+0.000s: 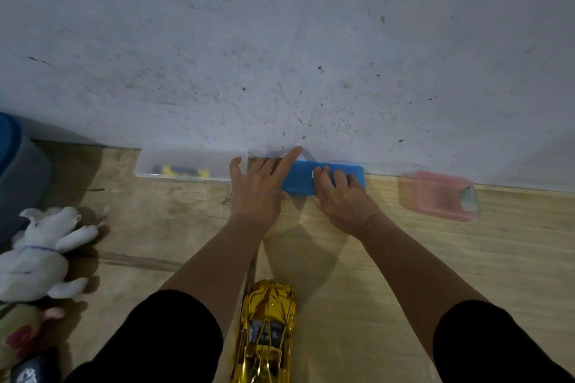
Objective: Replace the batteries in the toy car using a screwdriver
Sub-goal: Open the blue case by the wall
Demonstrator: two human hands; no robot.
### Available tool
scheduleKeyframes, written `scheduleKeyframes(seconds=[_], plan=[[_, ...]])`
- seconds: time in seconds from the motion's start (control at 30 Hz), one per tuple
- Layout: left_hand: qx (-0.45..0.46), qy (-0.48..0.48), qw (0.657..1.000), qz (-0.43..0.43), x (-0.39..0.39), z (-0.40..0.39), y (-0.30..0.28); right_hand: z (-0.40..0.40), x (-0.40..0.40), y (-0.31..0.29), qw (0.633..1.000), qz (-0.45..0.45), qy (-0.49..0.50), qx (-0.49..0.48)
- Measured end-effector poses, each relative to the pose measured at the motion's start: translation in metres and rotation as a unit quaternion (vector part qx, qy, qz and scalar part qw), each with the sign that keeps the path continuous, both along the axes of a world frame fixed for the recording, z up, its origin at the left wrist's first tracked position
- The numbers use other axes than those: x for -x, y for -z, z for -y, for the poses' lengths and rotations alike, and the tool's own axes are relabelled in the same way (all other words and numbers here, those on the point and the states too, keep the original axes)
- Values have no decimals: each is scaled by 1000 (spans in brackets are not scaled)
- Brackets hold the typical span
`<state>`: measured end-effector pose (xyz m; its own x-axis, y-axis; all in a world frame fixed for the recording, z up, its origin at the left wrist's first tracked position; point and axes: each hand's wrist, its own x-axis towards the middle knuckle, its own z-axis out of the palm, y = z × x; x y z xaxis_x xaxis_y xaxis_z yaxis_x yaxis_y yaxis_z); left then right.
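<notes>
Both hands on blue box [323, 179] by the wall: left hand [258, 193] fingers spread at its left end, right hand [339, 196] fingers curled over the lid, perhaps at a latch. Long axis left-right. Toy car [267, 329] well nearer, between forearms.

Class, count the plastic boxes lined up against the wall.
3: a clear box on the left, a blue box in the middle under both hands, a pink box on the right. Others may be outside the view.
</notes>
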<state>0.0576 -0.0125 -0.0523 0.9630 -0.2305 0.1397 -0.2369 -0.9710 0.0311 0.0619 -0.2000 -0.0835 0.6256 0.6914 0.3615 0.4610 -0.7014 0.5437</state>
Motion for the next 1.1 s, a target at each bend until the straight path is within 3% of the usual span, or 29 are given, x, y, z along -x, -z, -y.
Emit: scheduleKeyframes(seconds=[0.13, 0.27, 0.37, 0.53, 0.63, 0.8, 0.9, 1.1], plan=[[7, 3, 1000, -12, -1, 0, 0, 2, -1, -1, 1000, 17, -15, 6], [7, 4, 998, 57, -2, -2, 6, 2, -6, -7, 999, 7, -10, -45], [-6, 1, 998, 60, 0, -1, 7, 7, -10, -22, 997, -20, -20, -66], [-27, 24, 992, 120, 5, 0, 3, 9, -20, -47, 982, -32, 6, -184], [-47, 41, 991, 116, 5, -2, 2, 4, -27, -54, 982, 22, 43, -182], [-76, 46, 992, 85, 1, -5, -4, -1, -8, -51, 955, -35, 78, -285], [-84, 48, 992, 86, 0, -5, -5, 5, 14, -34, 961, -120, 36, -247], [-92, 54, 989, 102, -3, -7, -5, 8, 19, -14, 957, -185, 109, -194]])
